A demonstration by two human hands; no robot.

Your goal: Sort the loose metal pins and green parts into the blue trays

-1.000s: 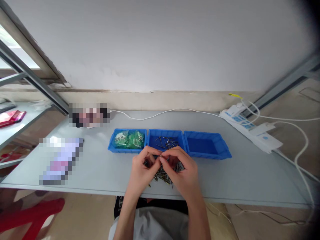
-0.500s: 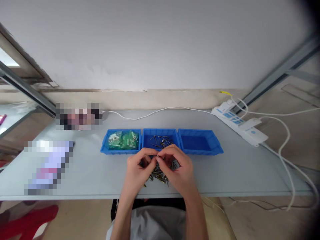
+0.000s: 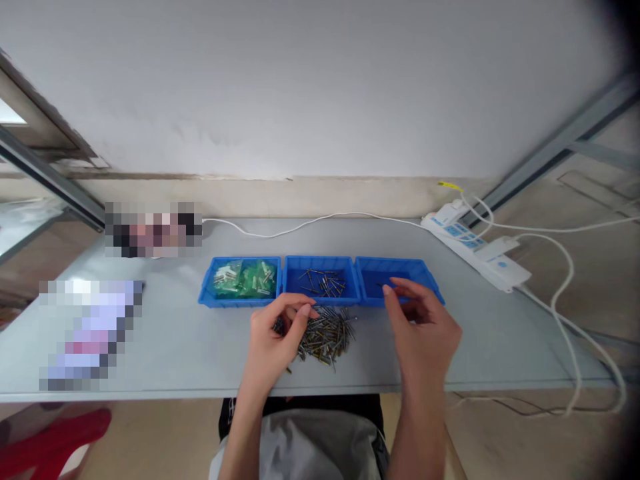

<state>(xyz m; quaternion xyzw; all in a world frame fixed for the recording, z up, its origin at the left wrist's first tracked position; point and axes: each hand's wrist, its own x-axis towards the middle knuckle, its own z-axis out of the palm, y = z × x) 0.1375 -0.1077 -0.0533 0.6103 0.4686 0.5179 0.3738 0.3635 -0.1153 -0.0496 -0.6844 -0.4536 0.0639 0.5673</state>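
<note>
My left hand (image 3: 275, 340) rests on the grey table (image 3: 190, 340) at the left edge of a loose pile of small metal pins (image 3: 327, 333). Its fingers are curled, and a few dark pins show inside them. My right hand (image 3: 425, 327) reaches over the front rim of the right blue bin (image 3: 430, 288). Its thumb and forefinger pinch one small dark pin (image 3: 383, 286) above the bin's floor. The middle blue bin (image 3: 320, 297) holds several pins. In the left blue bin (image 3: 207, 297) lie green and clear plastic bags of small parts.
A white power strip (image 3: 475, 250) with white cables lies at the back right, and one white cable (image 3: 300, 227) runs along the table's back edge. Two blurred-out objects (image 3: 90, 333) sit on the left. A metal frame stands at each side.
My hands were joined over the pile, working a pin between them. My right hand has since moved right to the right bin with a pin. The left hand stayed put.
</note>
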